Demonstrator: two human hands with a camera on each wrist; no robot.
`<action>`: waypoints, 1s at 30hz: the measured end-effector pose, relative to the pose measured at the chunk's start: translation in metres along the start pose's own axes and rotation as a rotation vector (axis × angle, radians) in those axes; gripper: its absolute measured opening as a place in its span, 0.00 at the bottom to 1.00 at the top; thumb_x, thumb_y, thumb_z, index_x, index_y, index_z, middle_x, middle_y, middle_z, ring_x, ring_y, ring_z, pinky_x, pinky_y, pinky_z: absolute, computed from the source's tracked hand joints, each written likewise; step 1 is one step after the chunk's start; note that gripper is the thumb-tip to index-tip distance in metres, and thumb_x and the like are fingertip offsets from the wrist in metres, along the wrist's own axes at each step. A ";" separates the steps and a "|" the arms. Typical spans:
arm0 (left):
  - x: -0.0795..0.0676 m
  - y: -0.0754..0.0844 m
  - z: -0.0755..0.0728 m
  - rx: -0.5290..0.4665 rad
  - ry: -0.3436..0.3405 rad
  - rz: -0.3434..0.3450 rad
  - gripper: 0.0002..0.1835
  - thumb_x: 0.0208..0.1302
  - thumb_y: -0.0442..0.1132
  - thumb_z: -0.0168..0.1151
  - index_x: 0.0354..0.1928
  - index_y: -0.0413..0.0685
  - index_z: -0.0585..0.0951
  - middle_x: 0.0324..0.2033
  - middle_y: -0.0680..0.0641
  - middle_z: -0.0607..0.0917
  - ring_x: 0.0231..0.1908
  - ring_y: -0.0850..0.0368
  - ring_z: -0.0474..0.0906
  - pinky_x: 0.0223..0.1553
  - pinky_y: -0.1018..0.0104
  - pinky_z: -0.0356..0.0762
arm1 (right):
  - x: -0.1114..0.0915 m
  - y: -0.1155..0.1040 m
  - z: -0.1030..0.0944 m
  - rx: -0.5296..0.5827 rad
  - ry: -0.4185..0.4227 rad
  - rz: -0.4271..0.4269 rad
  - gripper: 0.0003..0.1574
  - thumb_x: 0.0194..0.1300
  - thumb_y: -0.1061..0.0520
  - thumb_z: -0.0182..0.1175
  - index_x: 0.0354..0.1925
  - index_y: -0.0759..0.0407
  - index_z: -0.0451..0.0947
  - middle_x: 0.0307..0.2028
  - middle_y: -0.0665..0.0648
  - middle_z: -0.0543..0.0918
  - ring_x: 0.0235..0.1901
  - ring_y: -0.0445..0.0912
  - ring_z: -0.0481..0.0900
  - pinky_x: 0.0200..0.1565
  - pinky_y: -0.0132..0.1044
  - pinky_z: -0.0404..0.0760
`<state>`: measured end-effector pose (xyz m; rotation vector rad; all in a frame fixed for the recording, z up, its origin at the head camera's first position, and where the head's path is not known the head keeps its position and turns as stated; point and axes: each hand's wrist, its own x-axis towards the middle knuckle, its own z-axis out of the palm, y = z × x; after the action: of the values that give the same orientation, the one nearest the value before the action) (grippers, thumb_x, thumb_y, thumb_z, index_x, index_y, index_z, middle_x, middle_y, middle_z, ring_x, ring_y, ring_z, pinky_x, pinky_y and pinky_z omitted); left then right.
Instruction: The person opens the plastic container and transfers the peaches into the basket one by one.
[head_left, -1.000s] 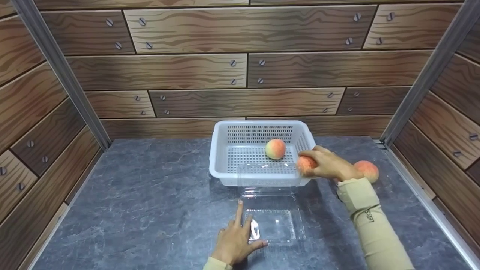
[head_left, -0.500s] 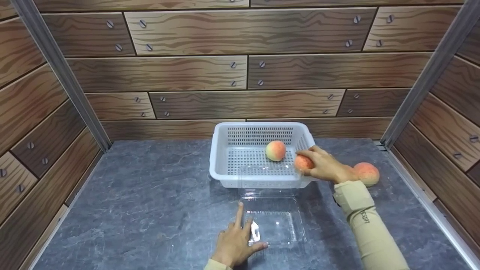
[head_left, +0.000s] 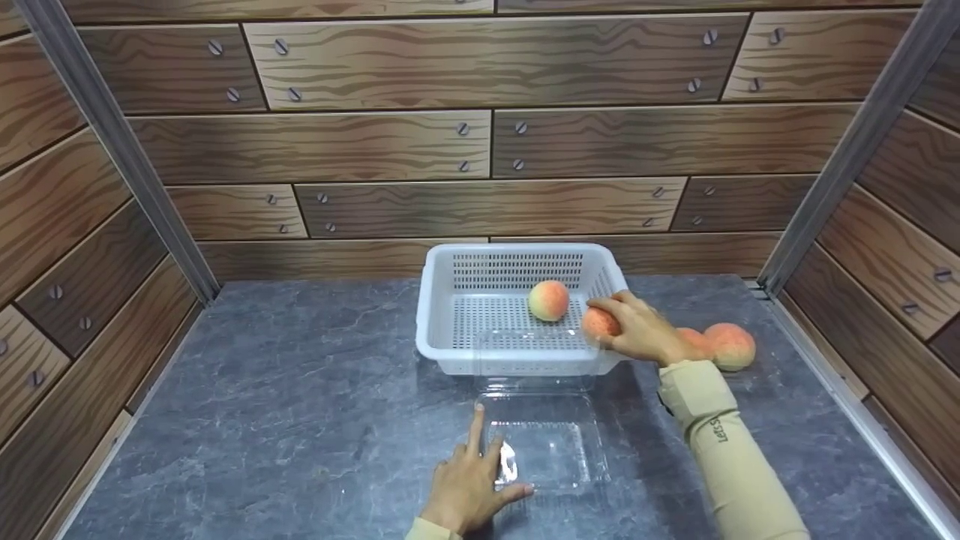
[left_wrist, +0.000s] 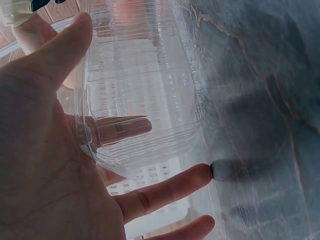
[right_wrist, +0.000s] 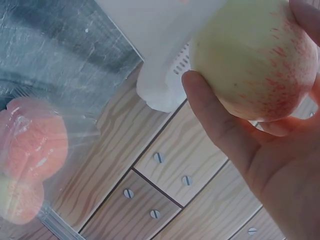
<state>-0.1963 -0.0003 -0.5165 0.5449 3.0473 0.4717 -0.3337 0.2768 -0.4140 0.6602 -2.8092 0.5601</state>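
Looking down in the head view, I see the right grip (head_left: pixel 645 330) clamped round a peach (head_left: pixel 601 325) at the right side of a white basket (head_left: pixel 442 351), another peach (head_left: pixel 549 301) lying inside, while the left grip (head_left: pixel 465 476) is spread wide by the left edge of a clear container (head_left: pixel 551 454) on the counter (head_left: pixel 300 390). The left wrist view shows the palm, which the head view hides, and a finger through the plastic. The right wrist view adds the held peach's pale, red-flecked side.
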 end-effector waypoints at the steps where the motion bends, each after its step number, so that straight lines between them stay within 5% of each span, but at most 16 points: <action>1: 0.000 0.000 0.000 -0.002 -0.001 -0.001 0.48 0.47 0.76 0.46 0.63 0.49 0.68 0.69 0.42 0.44 0.48 0.38 0.72 0.36 0.44 0.75 | 0.001 0.000 0.001 0.001 -0.002 0.005 0.35 0.45 0.57 0.65 0.55 0.61 0.72 0.47 0.68 0.72 0.43 0.63 0.72 0.43 0.59 0.70; 30: -0.001 0.000 0.001 -0.048 -0.028 -0.007 0.48 0.48 0.75 0.46 0.63 0.48 0.67 0.69 0.41 0.43 0.51 0.38 0.70 0.40 0.42 0.72 | 0.007 0.010 0.023 0.069 -0.033 0.094 0.37 0.51 0.47 0.65 0.57 0.61 0.70 0.49 0.68 0.71 0.47 0.63 0.72 0.47 0.60 0.69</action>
<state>-0.1955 -0.0006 -0.5172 0.5346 3.0018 0.5308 -0.3472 0.2732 -0.4366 0.5569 -2.8756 0.6716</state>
